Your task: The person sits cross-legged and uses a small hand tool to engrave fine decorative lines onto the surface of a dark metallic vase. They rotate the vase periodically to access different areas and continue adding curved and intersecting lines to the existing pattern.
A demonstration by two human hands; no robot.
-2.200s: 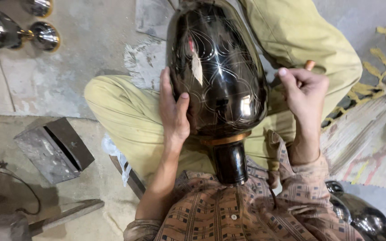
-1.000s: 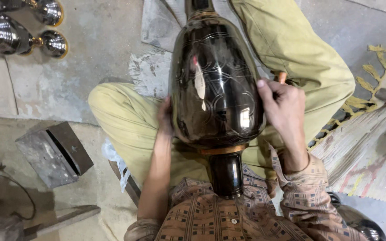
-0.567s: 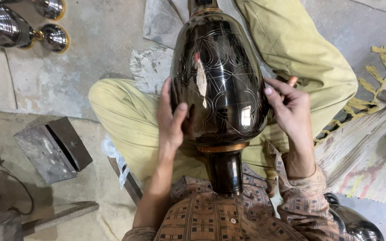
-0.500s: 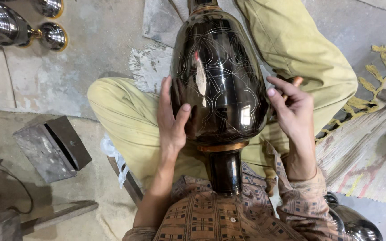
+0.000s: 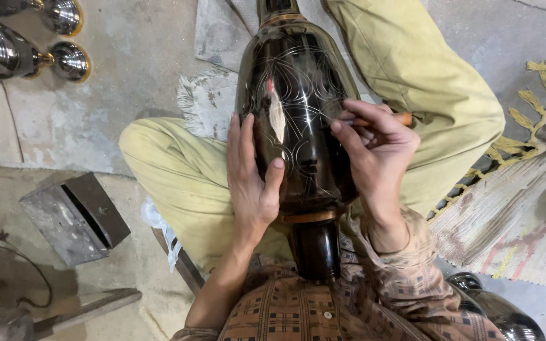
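A large glossy black vase [image 5: 298, 95] with fine scratched line patterns lies across my lap, its neck pointing at my chest. My left hand [image 5: 251, 173] rests flat against the vase's left side, fingers spread and thumb on the surface. My right hand [image 5: 374, 151] is on the vase's right side, fingers closed around a thin tool with an orange wooden handle [image 5: 390, 119], its tip touching the black surface.
Shiny metal vases [image 5: 7, 47] lie on the concrete floor at the top left. A grey metal block [image 5: 74, 218] and a flat metal bar [image 5: 83, 309] sit at the left. A woven striped mat [image 5: 513, 215] with fringe lies at the right, another dark vase [image 5: 500, 312] at the bottom right.
My right hand has moved left from the vase's right edge onto its surface with the tool. My left hand has stayed on the left side, and the vase has turned slightly.
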